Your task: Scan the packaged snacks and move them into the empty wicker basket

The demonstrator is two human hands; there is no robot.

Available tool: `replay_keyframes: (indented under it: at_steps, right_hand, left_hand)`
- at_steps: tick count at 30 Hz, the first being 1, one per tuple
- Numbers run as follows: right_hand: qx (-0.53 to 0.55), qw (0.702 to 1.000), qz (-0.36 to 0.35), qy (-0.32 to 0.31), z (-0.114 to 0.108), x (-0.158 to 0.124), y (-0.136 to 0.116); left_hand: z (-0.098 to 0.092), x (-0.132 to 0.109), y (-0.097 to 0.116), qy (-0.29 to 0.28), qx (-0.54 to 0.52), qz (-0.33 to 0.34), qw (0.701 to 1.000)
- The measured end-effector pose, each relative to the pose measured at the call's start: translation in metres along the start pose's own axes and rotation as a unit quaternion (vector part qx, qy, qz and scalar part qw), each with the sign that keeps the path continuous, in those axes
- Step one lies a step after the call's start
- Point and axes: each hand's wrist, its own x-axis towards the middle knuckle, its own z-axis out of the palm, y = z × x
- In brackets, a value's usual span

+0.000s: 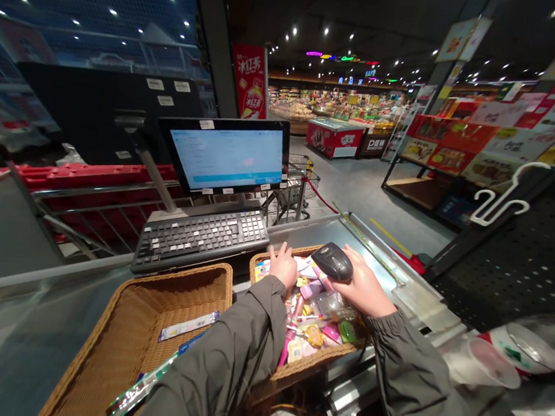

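My right hand (365, 284) is closed around a black handheld barcode scanner (333, 262), held over the right wicker basket (315, 361). That basket is full of small, colourful packaged items, among them an orange piece (313, 335) and a green one (347, 331). Over the far left part of the same basket is my left hand (284, 268), its fingers stretched and apart; its underside is hidden. The left wicker basket (95, 341) holds a slim white-and-blue packet (189, 326) and a long green-edged packet (137, 395), partly covered by my left sleeve.
A black keyboard (202, 235) and a lit monitor (228, 155) stand behind the baskets on the metal counter (18, 334). A second screen (106, 112) faces away at left. White hooks (501, 200) hang on a black panel at right, above plastic tubs (482, 362).
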Motion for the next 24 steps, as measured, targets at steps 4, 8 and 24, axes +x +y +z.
replay_keyframes:
  at_steps: [4,8,24]
  right_hand:
    - [-0.002,1.0,0.008,0.01,-0.004,-0.002,0.0]
    - [-0.011,1.0,0.003,0.017,-0.003,-0.005,-0.003]
    - [-0.008,0.991,-0.129,-0.029,0.02,0.016,-0.107]
  left_hand:
    - [-0.015,-0.006,-0.004,0.035,-0.009,-0.004,0.999]
    - [-0.055,-0.025,-0.02,0.141,0.012,0.027,0.99]
    - [-0.171,-0.128,-0.096,0.263,0.079,-0.051,0.96]
